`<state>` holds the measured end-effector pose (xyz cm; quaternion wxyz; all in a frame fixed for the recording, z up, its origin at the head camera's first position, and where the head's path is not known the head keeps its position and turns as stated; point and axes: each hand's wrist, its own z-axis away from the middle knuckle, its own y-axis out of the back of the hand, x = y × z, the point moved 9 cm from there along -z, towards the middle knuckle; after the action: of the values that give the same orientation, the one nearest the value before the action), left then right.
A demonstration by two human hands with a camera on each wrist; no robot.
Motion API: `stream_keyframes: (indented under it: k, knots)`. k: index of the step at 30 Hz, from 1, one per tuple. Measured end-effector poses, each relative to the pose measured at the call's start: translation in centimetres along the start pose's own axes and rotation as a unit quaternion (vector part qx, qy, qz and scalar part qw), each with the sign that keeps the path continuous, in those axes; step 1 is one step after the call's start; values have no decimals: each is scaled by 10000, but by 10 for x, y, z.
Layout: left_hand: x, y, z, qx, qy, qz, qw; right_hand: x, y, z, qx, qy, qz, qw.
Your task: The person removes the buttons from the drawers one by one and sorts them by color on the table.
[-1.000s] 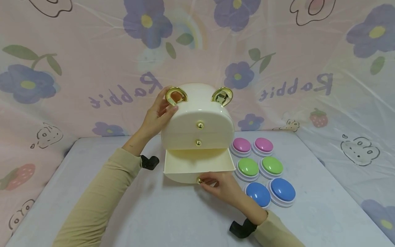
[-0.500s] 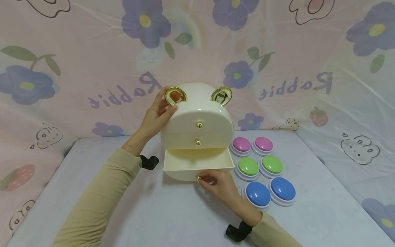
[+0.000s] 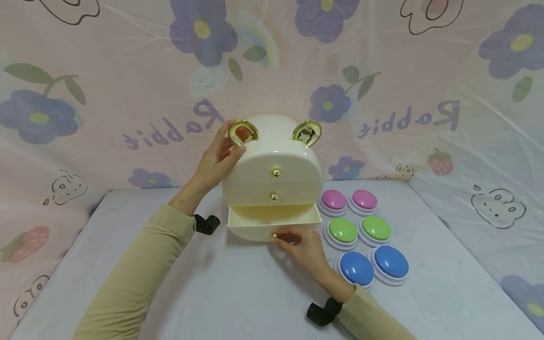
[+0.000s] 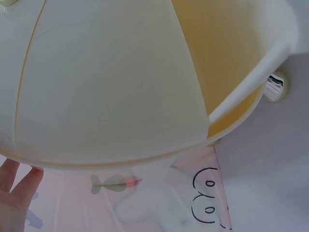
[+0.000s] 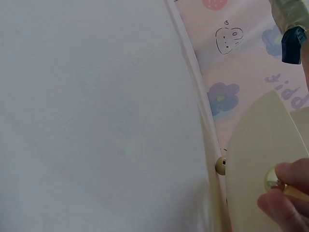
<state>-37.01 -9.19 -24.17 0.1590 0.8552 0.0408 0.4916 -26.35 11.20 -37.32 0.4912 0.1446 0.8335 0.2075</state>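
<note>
A cream storage box with drawers (image 3: 255,182) and gold-rimmed ears stands on the table. Its bottom drawer (image 3: 246,232) is partly pulled out, and no contents show in the visible part. My left hand (image 3: 216,158) holds the box's upper left side by the ear, thumb in front and fingers behind. In the left wrist view, fingertips (image 4: 33,175) touch the box's edge. My right hand (image 3: 303,248) pinches the bottom drawer's gold knob (image 5: 273,180) between thumb and finger. Two more gold knobs (image 3: 276,173) sit on the closed drawer fronts above.
Right of the box stand several round push buttons in pairs: pink (image 3: 334,200), green (image 3: 343,230) and blue (image 3: 357,268). A white cloth covers the table (image 3: 221,297). Behind hangs a printed curtain (image 3: 272,85). A black strap piece (image 3: 207,224) is on each wrist.
The bottom drawer has slid partway back into the box, with my right hand moving along on its knob. My left hand has kept its place on the box.
</note>
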Motion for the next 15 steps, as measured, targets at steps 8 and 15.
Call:
stream_keyframes:
  k: [8,15]
  knots:
    - [1,-1,0,0,-27,-6,10000,11,1,-9,117,-384,-248,9989]
    - [1,0,1,-10,71,-29,10000,24,-1,-15,183,-763,-474,9958]
